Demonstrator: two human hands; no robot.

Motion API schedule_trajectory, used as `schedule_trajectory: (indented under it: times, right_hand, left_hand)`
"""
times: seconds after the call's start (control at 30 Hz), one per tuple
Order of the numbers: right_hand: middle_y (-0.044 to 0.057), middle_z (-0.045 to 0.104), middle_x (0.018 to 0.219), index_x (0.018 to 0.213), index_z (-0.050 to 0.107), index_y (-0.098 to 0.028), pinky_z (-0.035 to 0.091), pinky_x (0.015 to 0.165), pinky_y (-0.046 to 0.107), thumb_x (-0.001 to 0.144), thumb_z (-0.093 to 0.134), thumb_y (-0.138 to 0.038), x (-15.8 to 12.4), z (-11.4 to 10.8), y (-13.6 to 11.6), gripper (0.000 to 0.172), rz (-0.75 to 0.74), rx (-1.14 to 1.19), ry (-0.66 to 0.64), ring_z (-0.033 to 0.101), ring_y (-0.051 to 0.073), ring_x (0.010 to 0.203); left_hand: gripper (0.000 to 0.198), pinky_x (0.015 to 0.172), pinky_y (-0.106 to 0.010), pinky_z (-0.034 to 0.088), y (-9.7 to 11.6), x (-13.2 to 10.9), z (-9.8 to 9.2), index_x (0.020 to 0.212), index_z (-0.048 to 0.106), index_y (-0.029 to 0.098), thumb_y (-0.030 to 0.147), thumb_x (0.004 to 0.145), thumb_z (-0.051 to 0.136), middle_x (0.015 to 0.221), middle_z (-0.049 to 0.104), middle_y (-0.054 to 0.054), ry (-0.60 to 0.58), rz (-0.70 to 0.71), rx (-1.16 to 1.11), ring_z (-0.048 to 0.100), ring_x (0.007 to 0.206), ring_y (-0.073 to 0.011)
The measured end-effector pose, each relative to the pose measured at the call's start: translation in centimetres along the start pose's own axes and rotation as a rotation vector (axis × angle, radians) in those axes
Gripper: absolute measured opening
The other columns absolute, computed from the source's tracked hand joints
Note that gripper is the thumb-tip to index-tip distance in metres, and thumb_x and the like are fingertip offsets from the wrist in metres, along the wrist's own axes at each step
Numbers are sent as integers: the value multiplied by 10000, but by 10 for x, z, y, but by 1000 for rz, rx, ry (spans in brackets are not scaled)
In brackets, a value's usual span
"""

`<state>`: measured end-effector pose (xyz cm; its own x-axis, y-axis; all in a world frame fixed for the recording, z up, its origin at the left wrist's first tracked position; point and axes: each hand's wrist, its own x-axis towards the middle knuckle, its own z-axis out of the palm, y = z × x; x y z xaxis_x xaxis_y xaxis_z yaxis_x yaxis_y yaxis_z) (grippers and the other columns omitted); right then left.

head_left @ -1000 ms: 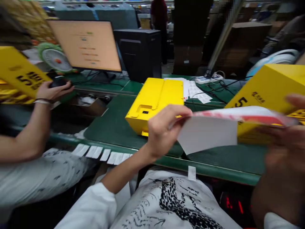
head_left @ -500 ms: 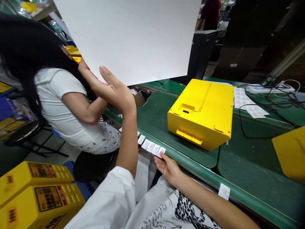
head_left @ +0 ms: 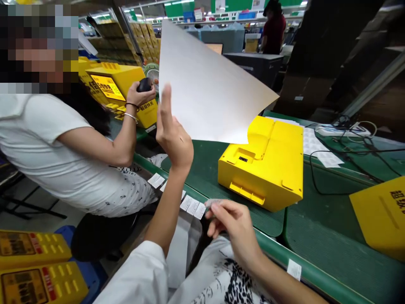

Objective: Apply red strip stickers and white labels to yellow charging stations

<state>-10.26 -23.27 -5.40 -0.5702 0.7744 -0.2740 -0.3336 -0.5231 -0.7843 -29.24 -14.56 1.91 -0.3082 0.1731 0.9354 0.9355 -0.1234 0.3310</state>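
Observation:
My left hand is raised upright in front of me, fingers straight, holding a large white sheet by its left edge. The sheet tilts up and hides part of the bench behind. My right hand is low at the bench's front edge, thumb and fingers pinched on a small white label. More small labels stick in a row along that green edge. A yellow plastic box lies on the green mat just beyond my right hand.
A co-worker in a white shirt sits at my left, one hand holding a dark scanner against a yellow unit. Stacked yellow units stand on the floor at bottom left. Cables, label sheets and another yellow box are on the right.
My view swung left, then back a little. The white sheet went from held in both hands to raised in my left alone. My right hand dropped to the label row and picked one off.

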Motion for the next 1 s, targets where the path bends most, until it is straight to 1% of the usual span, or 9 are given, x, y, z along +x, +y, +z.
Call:
schedule_trajectory:
  times: [0.07,0.13,0.27,0.43,0.57,0.67,0.73,0.93,1.0]
  right_hand:
    - [96,726,1103,890,819,-176,543,536,173,846,780,-352,-4,-14,-31,186,-266,-241,-4,719,116,664]
    - [90,746,1084,879,821,-195,564,565,177,853,776,-319,-5,-31,-59,134,-404,-402,53,728,121,674]
    - [10,680,591,770,784,-179,519,466,145,830,803,-323,-4,-63,-101,157,-367,-572,31,647,100,465]
    - [-9,685,613,734,766,-189,504,484,121,782,841,-282,-8,-75,-125,129,-322,-676,-62,642,84,493]
    - [-2,705,650,742,779,-191,527,512,127,784,841,-283,-13,-75,-134,118,-301,-694,-79,647,86,531]
    - [17,740,681,842,816,-203,563,526,149,800,830,-318,-14,-75,-134,124,-306,-614,-8,679,106,543]
    - [27,765,719,918,827,-221,588,554,160,796,836,-317,-12,-75,-133,156,-365,-530,100,703,116,561]
    - [18,748,667,852,818,-221,580,527,180,783,853,-307,-10,-69,-131,116,-635,-641,341,671,107,512]
    - [-2,712,622,865,810,-225,560,511,207,796,843,-300,-8,-73,-138,107,-757,-687,403,641,108,498]
  left_hand:
    - [381,1127,-339,478,17,-5,-10,1128,728,182,53,989,397,1303,681,-81,-60,23,-42,561,1350,-199]
    - [358,1055,-300,526,38,-16,-22,1014,760,178,52,983,426,1269,692,-76,-181,18,-88,618,1280,-190]
    - [349,1127,-285,481,76,-41,-35,1113,712,160,40,994,407,1440,603,-96,-529,55,-295,562,1355,-170]
    - [233,1167,-291,446,100,-49,-32,1183,649,152,218,960,631,1517,525,-130,-752,50,-527,505,1409,-179]
    - [41,1137,-302,470,107,-47,-26,987,655,181,178,953,632,1415,620,-115,-780,86,-573,536,1381,-182]
    - [64,1093,-305,491,110,-47,-22,923,636,194,138,950,625,1074,748,-80,-702,112,-551,597,1305,-175]
    - [68,1059,-299,503,113,-47,-21,927,636,196,130,937,646,906,738,-44,-627,121,-531,632,1244,-172]
    - [50,1004,-317,557,118,-43,-7,904,686,180,142,927,662,1139,742,-66,-512,-8,-540,694,1117,-180]
    - [134,1013,-320,569,107,-38,3,1041,719,206,157,936,651,1172,747,-50,-487,-32,-547,693,1135,-180]
